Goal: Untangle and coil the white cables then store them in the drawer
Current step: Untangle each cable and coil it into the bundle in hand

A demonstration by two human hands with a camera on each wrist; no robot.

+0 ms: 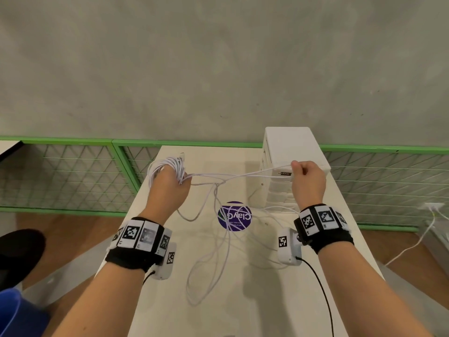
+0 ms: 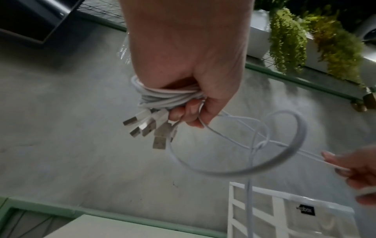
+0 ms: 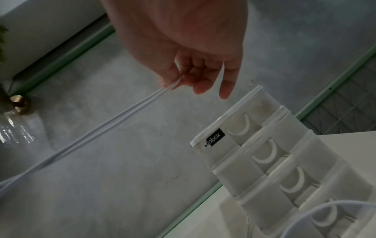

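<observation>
My left hand (image 1: 170, 183) is raised above the white table (image 1: 243, 300) and grips a coil of white cables (image 1: 170, 164) wound round its fingers. In the left wrist view the coil (image 2: 168, 96) shows several USB plugs (image 2: 146, 127) sticking out below the fingers. From the coil, two cable strands (image 1: 243, 175) stretch rightward to my right hand (image 1: 305, 176), which pinches them between thumb and forefinger (image 3: 173, 82). More white cable hangs from a knot (image 1: 218, 183) and lies in tangled loops (image 1: 213, 263) on the table. A white drawer unit (image 1: 286, 166) stands at the back right, its drawers shut.
A round purple sticker (image 1: 235, 216) lies mid-table under the loops. Green mesh fencing (image 1: 73, 176) runs behind the table. Another white cable (image 1: 413, 244) trails on the floor at right. A blue container (image 1: 14, 312) and a dark shoe (image 1: 19, 249) sit at left.
</observation>
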